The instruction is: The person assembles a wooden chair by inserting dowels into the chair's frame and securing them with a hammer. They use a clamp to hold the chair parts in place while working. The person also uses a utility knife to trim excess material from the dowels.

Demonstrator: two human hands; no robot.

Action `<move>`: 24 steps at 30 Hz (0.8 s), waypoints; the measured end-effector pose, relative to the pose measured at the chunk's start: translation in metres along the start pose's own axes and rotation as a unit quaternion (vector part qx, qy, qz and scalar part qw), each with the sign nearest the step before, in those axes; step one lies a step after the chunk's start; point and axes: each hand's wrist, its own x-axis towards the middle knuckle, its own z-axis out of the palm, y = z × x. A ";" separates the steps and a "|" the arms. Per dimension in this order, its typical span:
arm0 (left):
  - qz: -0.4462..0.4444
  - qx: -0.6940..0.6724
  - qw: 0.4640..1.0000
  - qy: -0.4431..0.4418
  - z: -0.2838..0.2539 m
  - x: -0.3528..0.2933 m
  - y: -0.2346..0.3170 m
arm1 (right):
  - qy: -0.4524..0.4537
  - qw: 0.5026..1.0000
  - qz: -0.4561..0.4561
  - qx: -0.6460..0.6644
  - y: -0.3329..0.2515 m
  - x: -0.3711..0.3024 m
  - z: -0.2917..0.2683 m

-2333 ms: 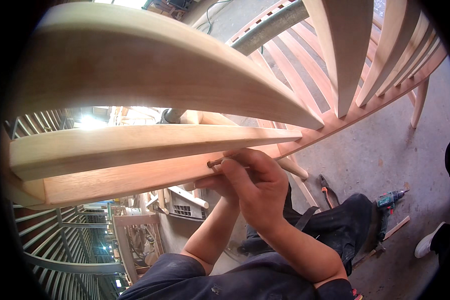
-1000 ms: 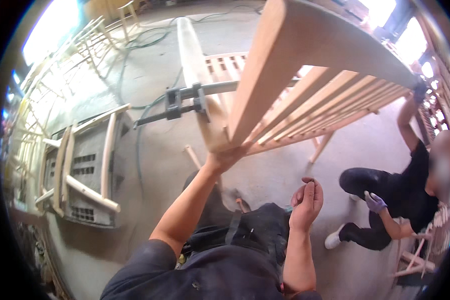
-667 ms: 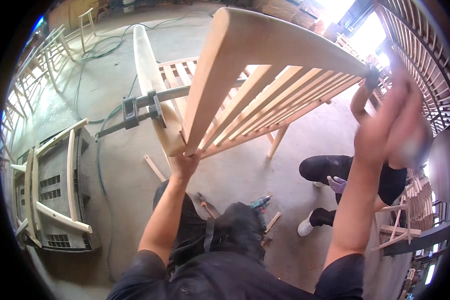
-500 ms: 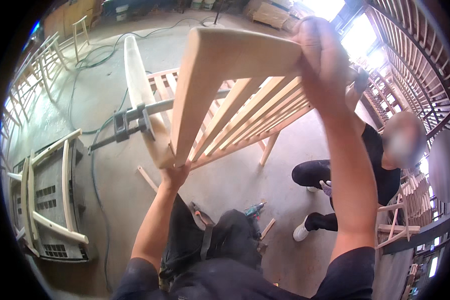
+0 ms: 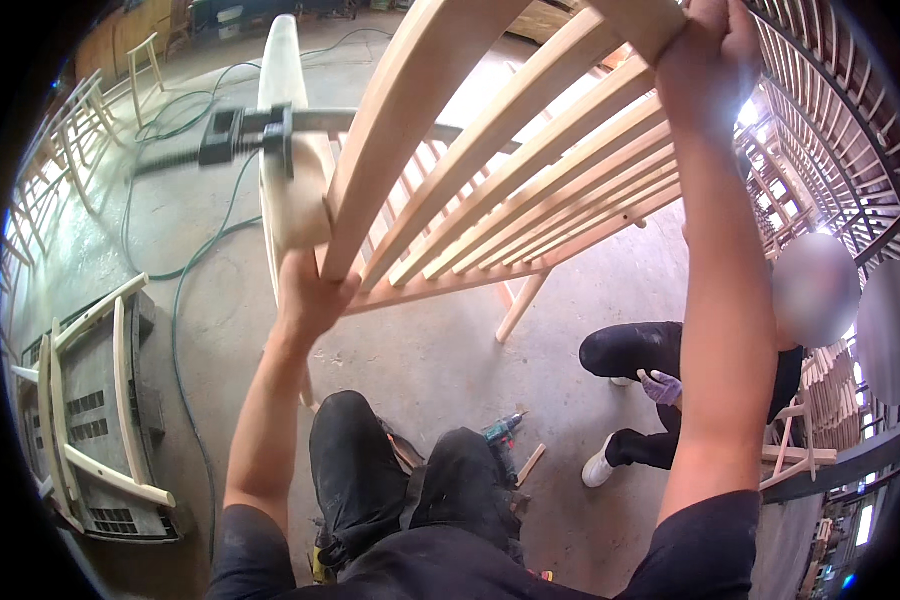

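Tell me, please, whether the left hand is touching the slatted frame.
Touching: the head view shows the left hand gripping the slatted frame at its lower corner.

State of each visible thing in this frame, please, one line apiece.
Slatted wooden frame: held in both hands.
Left hand: closed around its lower near corner.
Right hand: closed on its upper rail.
Clamp: on the frame, blurred; tightness unclear.
Drill: lying on the floor.
Green hose: loosely curved on the floor.
Grey crate: wooden pieces on top.
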 end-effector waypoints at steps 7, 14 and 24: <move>0.021 -0.001 0.999 -0.034 -0.001 0.072 0.046 | 0.011 0.993 -0.016 -0.114 0.066 0.054 -0.019; 0.010 0.028 0.999 -0.034 0.018 0.089 0.072 | 0.043 0.995 0.040 -0.080 0.090 0.059 -0.037; 0.327 -0.093 0.882 0.326 -0.074 0.103 0.098 | 0.057 0.993 0.042 -0.095 0.103 0.060 -0.043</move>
